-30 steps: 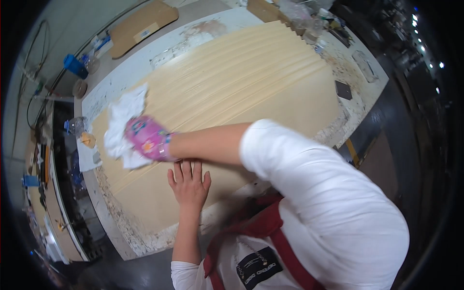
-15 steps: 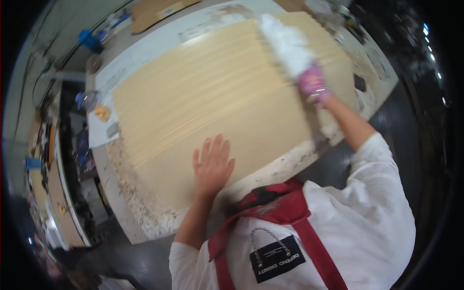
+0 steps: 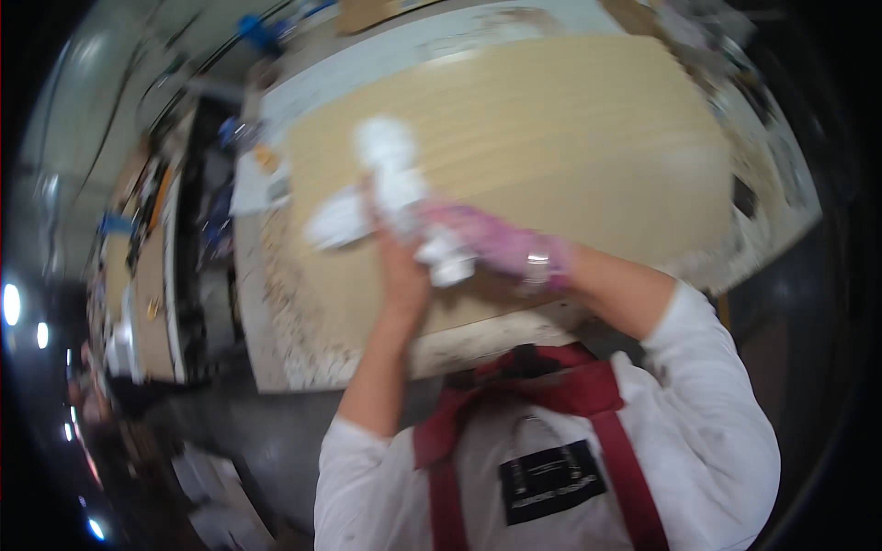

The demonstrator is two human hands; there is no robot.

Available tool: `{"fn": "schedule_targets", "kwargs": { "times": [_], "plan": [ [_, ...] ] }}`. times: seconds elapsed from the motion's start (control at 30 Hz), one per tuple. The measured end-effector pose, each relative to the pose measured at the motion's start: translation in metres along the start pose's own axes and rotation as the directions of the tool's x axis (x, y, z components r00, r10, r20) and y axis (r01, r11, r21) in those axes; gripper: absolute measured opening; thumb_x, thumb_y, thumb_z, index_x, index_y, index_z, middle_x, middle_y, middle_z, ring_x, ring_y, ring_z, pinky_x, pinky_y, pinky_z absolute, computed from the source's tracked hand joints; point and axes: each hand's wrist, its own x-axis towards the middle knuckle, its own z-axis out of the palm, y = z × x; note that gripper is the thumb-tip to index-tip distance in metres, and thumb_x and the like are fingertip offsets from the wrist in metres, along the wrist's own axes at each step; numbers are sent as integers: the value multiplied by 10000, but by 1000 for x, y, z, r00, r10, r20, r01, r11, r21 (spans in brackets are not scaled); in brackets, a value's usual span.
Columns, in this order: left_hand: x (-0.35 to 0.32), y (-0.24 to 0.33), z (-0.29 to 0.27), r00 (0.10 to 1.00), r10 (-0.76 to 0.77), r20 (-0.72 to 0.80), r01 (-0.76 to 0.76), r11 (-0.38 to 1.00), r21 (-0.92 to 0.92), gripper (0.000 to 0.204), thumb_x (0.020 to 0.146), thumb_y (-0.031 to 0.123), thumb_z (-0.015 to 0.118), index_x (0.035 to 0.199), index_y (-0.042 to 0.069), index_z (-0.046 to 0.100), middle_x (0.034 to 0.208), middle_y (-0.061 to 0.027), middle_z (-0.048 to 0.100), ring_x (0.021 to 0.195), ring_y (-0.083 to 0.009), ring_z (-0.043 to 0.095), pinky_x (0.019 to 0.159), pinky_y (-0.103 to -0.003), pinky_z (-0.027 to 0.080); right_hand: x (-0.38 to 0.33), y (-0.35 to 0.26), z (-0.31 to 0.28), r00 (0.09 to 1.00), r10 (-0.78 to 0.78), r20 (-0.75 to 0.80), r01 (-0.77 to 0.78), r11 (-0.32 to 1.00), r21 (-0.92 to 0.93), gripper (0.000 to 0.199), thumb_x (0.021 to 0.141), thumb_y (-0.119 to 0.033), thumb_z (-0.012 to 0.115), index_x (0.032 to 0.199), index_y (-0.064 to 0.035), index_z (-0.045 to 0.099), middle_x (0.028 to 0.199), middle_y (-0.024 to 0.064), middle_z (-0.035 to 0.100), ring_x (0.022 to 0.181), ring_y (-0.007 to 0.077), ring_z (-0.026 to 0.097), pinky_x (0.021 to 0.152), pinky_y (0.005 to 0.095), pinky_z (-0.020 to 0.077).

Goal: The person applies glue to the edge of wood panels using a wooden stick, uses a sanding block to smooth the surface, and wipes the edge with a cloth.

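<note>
Both of my hands meet over a large pale tan board [image 3: 588, 193], holding a bunched white cloth [image 3: 390, 151] between them. My bare left hand [image 3: 397, 253] is closed on the cloth, with folds showing on either side of it. From the right, my right hand [image 3: 478, 237] in a pink glove grips the same cloth. Motion smears the fingers of both hands, so their exact placing is hard to make out. One loose end of the cloth sticks up away from me, and another hangs toward the left.
The board lies on a worn, stained worktable [image 3: 322, 367]. A dark flat block [image 3: 744, 196] sits by the board's right edge. Beyond the far left corner is a blue container [image 3: 260, 35]. Shelving with clutter [image 3: 152, 266] stands to the left.
My right hand has brought the cloth from the board's far right to the left middle. My left hand has lifted off the board and taken hold of the cloth. The view has shifted.
</note>
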Motion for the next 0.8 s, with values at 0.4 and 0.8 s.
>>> {"fn": "schedule_targets", "kwargs": {
  "times": [0.4,0.8],
  "plan": [
    [39,-24,26,883,216,417,-409,789,458,376,687,223,710,1045,157,615,1181,-103,507,1128,-335,425,893,-495,374,-82,-47,-121,757,-647,-92,-388,-332,-860,398,927,-274,419,1237,-50,531,1278,144,516,1207,285,456,1012,388,330],
    [49,-46,-157,995,43,-90,38,667,744,212,820,139,616,1011,54,645,1128,-157,544,1051,-312,525,891,-384,414,-79,-34,-132,698,-710,-93,-459,-343,-820,326,861,-223,515,1133,-61,593,1202,145,568,1097,319,530,978,422,357]
  ]
}}
